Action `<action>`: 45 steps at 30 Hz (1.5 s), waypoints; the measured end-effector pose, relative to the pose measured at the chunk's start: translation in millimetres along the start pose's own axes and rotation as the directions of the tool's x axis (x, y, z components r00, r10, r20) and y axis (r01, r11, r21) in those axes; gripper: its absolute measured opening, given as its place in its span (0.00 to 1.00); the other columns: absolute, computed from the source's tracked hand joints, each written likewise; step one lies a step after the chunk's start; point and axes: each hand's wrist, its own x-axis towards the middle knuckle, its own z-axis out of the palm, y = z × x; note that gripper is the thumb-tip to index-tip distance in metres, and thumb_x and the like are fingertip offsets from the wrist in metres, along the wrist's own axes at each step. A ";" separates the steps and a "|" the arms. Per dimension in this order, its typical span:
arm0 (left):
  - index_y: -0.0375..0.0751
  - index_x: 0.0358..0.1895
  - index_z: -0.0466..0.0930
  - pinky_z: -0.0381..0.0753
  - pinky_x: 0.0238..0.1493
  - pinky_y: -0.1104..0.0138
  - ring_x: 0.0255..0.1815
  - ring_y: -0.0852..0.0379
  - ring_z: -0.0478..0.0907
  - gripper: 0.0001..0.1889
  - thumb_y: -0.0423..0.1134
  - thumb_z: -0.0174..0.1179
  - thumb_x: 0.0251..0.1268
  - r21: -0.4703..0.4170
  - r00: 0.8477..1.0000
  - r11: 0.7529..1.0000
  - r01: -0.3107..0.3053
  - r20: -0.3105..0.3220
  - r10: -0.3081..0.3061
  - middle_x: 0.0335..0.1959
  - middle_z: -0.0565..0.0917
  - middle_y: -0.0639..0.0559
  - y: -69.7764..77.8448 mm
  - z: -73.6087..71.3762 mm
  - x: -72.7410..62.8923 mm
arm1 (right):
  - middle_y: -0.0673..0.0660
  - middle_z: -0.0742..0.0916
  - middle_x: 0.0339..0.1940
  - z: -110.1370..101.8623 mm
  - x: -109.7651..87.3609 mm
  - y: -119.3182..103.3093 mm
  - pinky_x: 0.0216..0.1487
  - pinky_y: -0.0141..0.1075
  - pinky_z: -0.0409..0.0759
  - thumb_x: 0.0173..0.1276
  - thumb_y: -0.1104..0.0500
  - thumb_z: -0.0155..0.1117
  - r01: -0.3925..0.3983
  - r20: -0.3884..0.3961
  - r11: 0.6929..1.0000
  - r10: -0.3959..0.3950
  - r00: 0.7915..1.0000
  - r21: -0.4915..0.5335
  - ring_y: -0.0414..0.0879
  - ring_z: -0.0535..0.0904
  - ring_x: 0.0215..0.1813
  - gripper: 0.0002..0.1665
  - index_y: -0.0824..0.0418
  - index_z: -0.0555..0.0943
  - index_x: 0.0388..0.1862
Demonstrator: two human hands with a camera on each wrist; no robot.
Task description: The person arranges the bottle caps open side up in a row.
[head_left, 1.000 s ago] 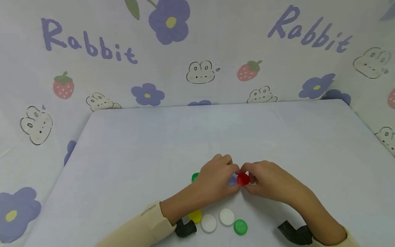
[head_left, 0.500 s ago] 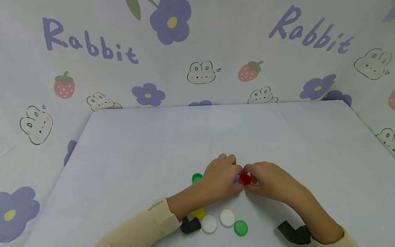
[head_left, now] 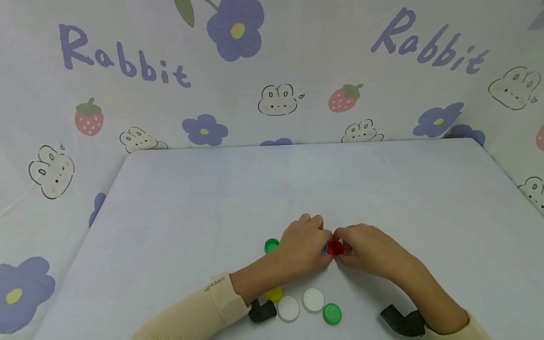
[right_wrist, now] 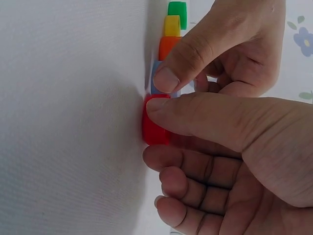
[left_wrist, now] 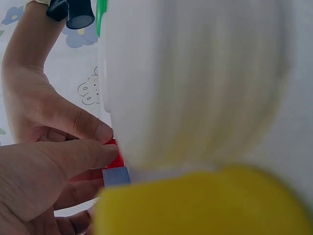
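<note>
My right hand [head_left: 369, 248] pinches a red bottle cap [head_left: 335, 248] between thumb and fingers, its hollow side facing up in the head view. Beside it, my left hand [head_left: 301, 245] grips a blue cap [left_wrist: 116, 176] with thumb and fingertips, right up against the red one. The two thumb tips nearly meet. In the right wrist view the caps form a line on the table: beyond the blue come an orange cap [right_wrist: 168, 47], a yellow cap [right_wrist: 172, 25] and a green cap [right_wrist: 178, 14]. My left hand and forearm hide the middle of this line in the head view.
Nearer me lie two white caps, one left [head_left: 288, 309] and one right [head_left: 313, 300], a green cap [head_left: 332, 314] and a yellow cap [head_left: 274, 293] partly under my left forearm. A white cloth [head_left: 191, 203] covers the table; a printed curtain [head_left: 161, 108] stands behind.
My left hand has shifted slightly right since a second ago, uncovering more of the far green cap. The red cap moved a touch right, then back, with both hands staying around it.
</note>
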 end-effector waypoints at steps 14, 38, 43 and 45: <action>0.50 0.54 0.87 0.72 0.43 0.70 0.45 0.56 0.71 0.16 0.50 0.68 0.67 -0.176 0.996 0.981 0.081 -0.013 -0.084 0.45 0.79 0.55 -14.0 -23.7 -32.2 | 0.45 0.78 0.25 -10.3 -3.1 -9.4 0.32 0.35 0.75 0.59 0.60 0.79 -0.116 0.052 0.993 0.117 0.992 -0.022 0.41 0.72 0.29 0.18 0.61 0.85 0.47; 0.54 0.44 0.86 0.66 0.35 0.71 0.39 0.62 0.65 0.22 0.62 0.75 0.52 -0.073 0.982 0.996 0.046 0.185 -0.032 0.36 0.73 0.62 -14.6 -20.6 -104.8 | 0.43 0.76 0.33 28.9 -14.1 -70.1 0.39 0.30 0.74 0.54 0.46 0.82 0.310 0.055 0.921 -0.306 0.951 -0.234 0.38 0.69 0.36 0.21 0.53 0.84 0.41; 0.55 0.42 0.86 0.65 0.33 0.72 0.38 0.62 0.66 0.22 0.63 0.76 0.49 -0.059 0.984 0.998 0.017 0.177 -0.006 0.38 0.75 0.62 -15.3 -17.1 -109.4 | 0.43 0.75 0.32 38.0 -13.1 -75.9 0.39 0.29 0.71 0.53 0.45 0.82 0.350 0.054 0.894 -0.350 0.935 -0.278 0.39 0.67 0.36 0.21 0.53 0.85 0.39; 0.55 0.40 0.85 0.64 0.33 0.72 0.38 0.62 0.66 0.21 0.61 0.78 0.47 -0.057 0.988 0.998 0.000 0.155 0.009 0.38 0.75 0.62 -15.8 -15.3 -112.0 | 0.42 0.74 0.30 41.1 -11.9 -77.6 0.38 0.29 0.69 0.54 0.45 0.82 0.350 0.063 0.896 -0.347 0.936 -0.273 0.38 0.66 0.35 0.19 0.52 0.85 0.38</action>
